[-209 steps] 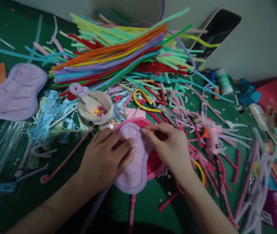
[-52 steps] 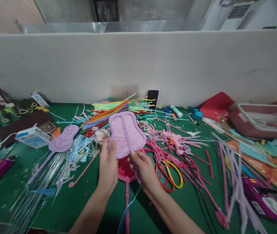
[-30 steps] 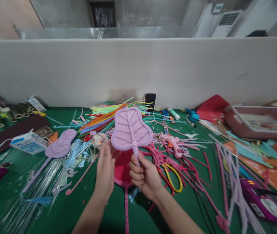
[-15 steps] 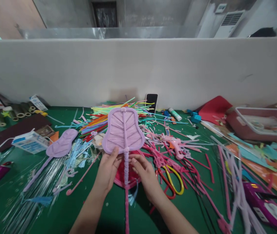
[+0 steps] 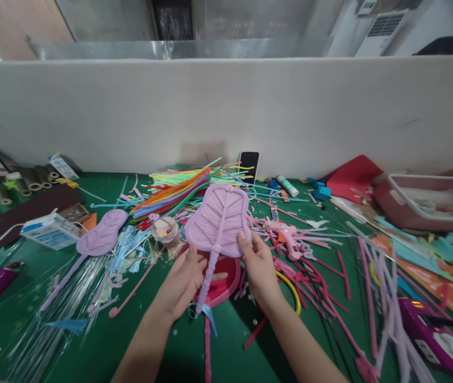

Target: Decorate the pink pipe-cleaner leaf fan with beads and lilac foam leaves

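Observation:
A lilac leaf-shaped fan [image 5: 220,221] with a twisted handle is held tilted above the table, its handle end toward me. My right hand [image 5: 260,266] pinches the fan's lower right edge, thumb on top. At the lower left edge, my left hand [image 5: 184,282] supports it beside the handle, with fingers reaching behind. Underneath lies a red, pink-rimmed piece [image 5: 230,276] with a pink stem, partly covered by the fan and hands. A blue tassel [image 5: 210,321] hangs near the handle's end.
A second lilac fan [image 5: 102,233] lies at the left. Colourful pipe cleaners [image 5: 170,199], a small cup of beads [image 5: 165,230], a pink glue gun [image 5: 289,236] and yellow-handled scissors [image 5: 292,290] surround the hands. A pink bin [image 5: 421,213] stands right; a phone [image 5: 249,165] leans on the partition.
The fan has tilted and shifted right, uncovering the bead cup. My right hand has moved from the handle to the fan's right edge; my left hand's fingers have spread somewhat.

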The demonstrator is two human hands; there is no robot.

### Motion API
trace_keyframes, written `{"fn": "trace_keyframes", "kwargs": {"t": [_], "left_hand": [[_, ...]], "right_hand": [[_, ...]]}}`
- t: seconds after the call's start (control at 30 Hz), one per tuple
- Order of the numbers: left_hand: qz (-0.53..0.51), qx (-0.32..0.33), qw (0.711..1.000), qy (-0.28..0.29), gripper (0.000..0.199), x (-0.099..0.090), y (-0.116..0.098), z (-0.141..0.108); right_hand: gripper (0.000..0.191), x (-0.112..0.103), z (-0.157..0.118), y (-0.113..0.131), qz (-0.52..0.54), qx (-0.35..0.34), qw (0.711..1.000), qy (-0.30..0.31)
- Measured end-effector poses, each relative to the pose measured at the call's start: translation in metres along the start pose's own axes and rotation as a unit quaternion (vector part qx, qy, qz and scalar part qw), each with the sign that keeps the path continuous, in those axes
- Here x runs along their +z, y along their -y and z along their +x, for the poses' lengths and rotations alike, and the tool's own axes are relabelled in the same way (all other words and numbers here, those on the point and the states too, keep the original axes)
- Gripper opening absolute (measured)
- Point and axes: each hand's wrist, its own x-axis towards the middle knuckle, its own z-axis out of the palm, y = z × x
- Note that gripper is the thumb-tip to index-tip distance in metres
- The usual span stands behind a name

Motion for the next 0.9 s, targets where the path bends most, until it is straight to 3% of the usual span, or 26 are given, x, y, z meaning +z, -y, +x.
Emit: {"fn": "trace_keyframes", "kwargs": {"t": [0.13, 0.23, 0.53, 0.7, 0.9], "left_hand": [[0.09, -0.053, 0.994, 0.013, 0.034, -0.007, 0.0, -0.007], [0.136, -0.096, 0.984, 0.06, 0.032, -0.013, 0.004, -0.01], [0.068, -0.074, 0.994, 0.046, 0.035, -0.005, 0.004, -0.006], [0.059, -0.079, 0.994, 0.049, 0.034, -0.006, 0.006, -0.008], [0.118, -0.073, 0.988, 0.071, 0.03, -0.026, 0.007, -0.027]], "right_hand": [[0.038, 0.0, 0.0, -0.005, 0.025, 0.007, 0.999, -0.019], [0.04, 0.0, 0.001, 0.002, 0.025, 0.018, 1.0, -0.001], [0.036, 0.01, -0.002, 0.009, 0.069, 0.093, 0.99, 0.078], [0.038, 0.017, 0.012, 0.016, 0.12, 0.09, 0.988, 0.033], [0.029, 0.004, 0.037, 0.043, 0.149, 0.051, 0.987, -0.025]]}}
